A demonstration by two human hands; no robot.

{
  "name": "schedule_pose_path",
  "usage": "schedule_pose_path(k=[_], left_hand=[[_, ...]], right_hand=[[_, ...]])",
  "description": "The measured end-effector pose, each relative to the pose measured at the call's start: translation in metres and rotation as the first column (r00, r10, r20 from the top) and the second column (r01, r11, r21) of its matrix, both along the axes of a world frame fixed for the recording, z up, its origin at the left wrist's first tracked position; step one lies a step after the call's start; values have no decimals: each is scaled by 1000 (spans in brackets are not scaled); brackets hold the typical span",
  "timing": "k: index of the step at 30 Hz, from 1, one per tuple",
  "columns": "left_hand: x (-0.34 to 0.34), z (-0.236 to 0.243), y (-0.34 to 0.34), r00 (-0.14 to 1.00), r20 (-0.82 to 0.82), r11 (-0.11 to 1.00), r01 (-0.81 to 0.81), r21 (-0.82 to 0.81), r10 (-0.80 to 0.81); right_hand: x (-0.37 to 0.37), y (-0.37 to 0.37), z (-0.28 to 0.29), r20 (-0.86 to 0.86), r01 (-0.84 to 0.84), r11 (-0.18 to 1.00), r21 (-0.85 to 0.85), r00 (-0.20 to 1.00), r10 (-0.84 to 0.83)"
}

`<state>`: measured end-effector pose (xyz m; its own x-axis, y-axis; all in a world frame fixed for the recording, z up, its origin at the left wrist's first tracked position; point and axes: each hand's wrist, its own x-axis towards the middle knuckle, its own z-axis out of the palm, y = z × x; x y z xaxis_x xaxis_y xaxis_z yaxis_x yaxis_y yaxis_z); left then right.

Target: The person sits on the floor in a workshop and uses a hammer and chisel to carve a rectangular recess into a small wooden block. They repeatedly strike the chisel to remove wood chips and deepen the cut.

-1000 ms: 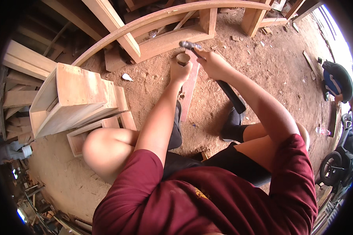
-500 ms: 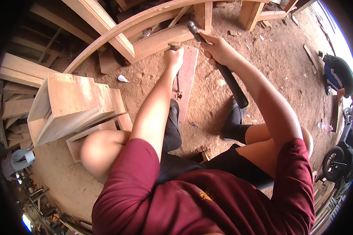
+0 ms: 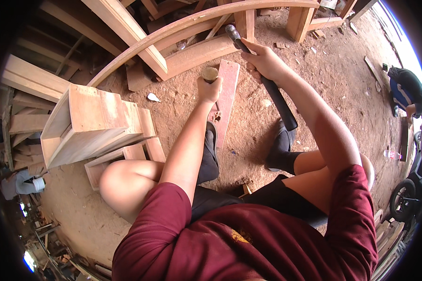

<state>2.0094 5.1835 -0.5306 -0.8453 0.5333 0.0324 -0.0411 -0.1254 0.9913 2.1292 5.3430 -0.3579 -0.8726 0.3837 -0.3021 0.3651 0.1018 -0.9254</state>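
The left hand's (image 3: 208,89) fingers hugged a chisel-like tool (image 3: 209,73) at the red board's (image 3: 228,89) left edge; the right hand's (image 3: 266,62) fingers hugged a hammer (image 3: 280,104), mostly right of the board. A crooked swing could have hurt the left hand; a slip, the foot (image 3: 210,150) beside the board.

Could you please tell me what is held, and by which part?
The right hand holds a hammer by its handle, nearer the head; the left hand holds a chisel-like tool by its handle, below the round butt.
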Motion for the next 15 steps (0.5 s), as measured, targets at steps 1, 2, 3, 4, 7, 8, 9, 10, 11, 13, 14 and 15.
schedule_pose_path(k=[1,2,3,4,7,8,9,10,11,13,14,15], left_hand=[[1,-1,1,1000,6,1000,1,12,-2],[2,-2,0,1000,11,1000,0,7,0],[3,-2,0,1000,16,1000,-3,3,3],[4,-3,0,1000,20,1000,-6,-2,6],[5,-7,-1,1000,-30,1000,3,-7,-3],[5,-8,0,999,-45,1000,5,22,-4],[5,-8,0,998,-69,1000,1,27,1],[5,-8,1,995,-94,1000,-12,22,14],[6,-8,1,994,-106,1000,-1,11,2],[7,-4,4,996,-84,996,-1,-88,-6],[9,0,6,987,-160,998,5,-59,-15],[10,4,7,982,-186,996,9,-87,-25]], right_hand=[[1,0,-1,-3,-6,1000,-4,1000,6],[3,0,-2,-16,-24,1000,-18,1000,24],[4,0,-3,-12,-22,1000,-20,1000,21],[4,1,-3,-16,-24,999,-30,1000,24],[4,-2,-3,-11,-16,1000,-11,1000,16],[4,-5,-2,-21,-2,1000,12,1000,2],[3,-7,1,0,-19,1000,20,1000,19],[3,-9,5,6,-27,999,37,1000,26],[3,-12,10,45,5,997,80,999,-8],[4,-17,22,26,-97,959,265,995,93],[5,-19,29,65,-130,922,364,991,114],[6,-20,35,-32,-90,886,456,993,117]])
